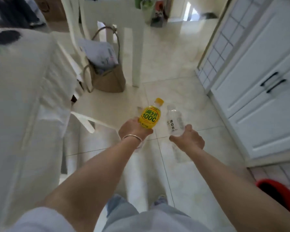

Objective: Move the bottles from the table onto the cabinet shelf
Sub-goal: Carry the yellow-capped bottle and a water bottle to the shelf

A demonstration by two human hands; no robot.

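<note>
**Two bottles in hand, over the floor**

Yellow bottle (pixel 150 116) w/ yellow cap & "100C" label sits in the left hand (pixel 134 129) — fingers wrapped round its lower body, cap end pointing away from the person. Clear water bottle (pixel 174 121) w/ white label is in the right hand (pixel 187 139), gripped at the base, thumb up along its side. The two bottles are just beside each other, not touching, both held out in front at abt the same height above the tiled floor (pixel 174 67). Thin metal bangle (pixel 132 137) on the left wrist.

Left of the arms: table (pixel 20 97) under a white cloth, blurred. Beyond it a white chair (pixel 105 17) w/ a tan tote bag (pixel 107 77) at its foot. To the right — white cabinet (pixel 258 97), doors closed, two black handles (pixel 273 82) side by side. Red tub (pixel 279 195) at the lower right edge, partly cut off. Jeans & shoes visible at the bottom.
</note>
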